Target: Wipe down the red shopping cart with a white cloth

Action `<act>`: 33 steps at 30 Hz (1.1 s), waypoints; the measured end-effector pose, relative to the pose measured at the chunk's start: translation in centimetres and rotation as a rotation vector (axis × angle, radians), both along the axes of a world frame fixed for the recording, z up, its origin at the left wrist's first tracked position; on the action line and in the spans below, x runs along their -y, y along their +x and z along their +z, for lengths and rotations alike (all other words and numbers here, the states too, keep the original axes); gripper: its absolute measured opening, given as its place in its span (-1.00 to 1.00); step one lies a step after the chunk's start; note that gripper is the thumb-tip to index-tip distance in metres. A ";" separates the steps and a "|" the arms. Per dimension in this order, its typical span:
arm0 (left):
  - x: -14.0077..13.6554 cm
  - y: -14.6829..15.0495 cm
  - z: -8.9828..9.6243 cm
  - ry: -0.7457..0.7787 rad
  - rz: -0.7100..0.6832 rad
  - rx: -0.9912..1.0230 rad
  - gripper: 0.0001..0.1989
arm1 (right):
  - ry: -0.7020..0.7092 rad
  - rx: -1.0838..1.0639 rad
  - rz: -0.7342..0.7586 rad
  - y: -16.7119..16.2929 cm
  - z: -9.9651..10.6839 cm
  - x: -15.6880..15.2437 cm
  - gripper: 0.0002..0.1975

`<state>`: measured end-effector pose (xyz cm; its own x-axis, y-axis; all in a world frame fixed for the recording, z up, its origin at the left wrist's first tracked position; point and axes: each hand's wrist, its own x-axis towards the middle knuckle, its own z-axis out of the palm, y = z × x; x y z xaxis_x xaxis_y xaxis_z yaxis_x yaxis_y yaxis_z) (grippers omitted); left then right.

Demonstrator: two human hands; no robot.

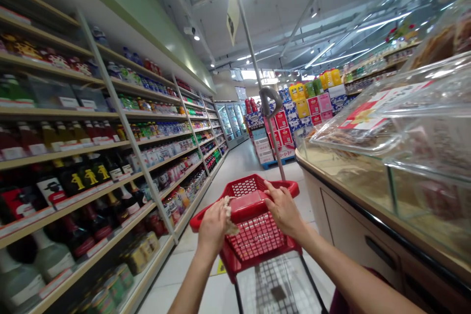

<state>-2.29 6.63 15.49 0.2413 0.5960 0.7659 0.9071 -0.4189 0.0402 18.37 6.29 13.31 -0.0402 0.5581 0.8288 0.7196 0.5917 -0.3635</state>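
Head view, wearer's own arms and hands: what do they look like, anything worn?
Both forearms are bare as far as they show, with no sleeve. Left hand and right hand are ungloved, five-fingered; no watch or bracelet visible. Dark maroon fabric, possibly clothing, shows beside the right forearm.

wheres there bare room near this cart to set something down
Bare floor lies between the left shelves and stacked boxes; the cart handle shows bare between the cloth in the left hand and the right hand. Crowded: those packed shelves, and the counter piled with clear packs.
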 end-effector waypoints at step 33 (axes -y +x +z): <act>0.0 4.9 -0.5 0.088 -0.145 -0.174 -0.69 | 0.127 0.037 0.005 -0.4 -0.9 0.2 -0.53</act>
<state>2.64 6.65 15.01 0.4524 0.4781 0.7528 0.8273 -0.5403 -0.1540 17.94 6.10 12.36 -0.0741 0.4485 0.8907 0.7281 0.6347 -0.2590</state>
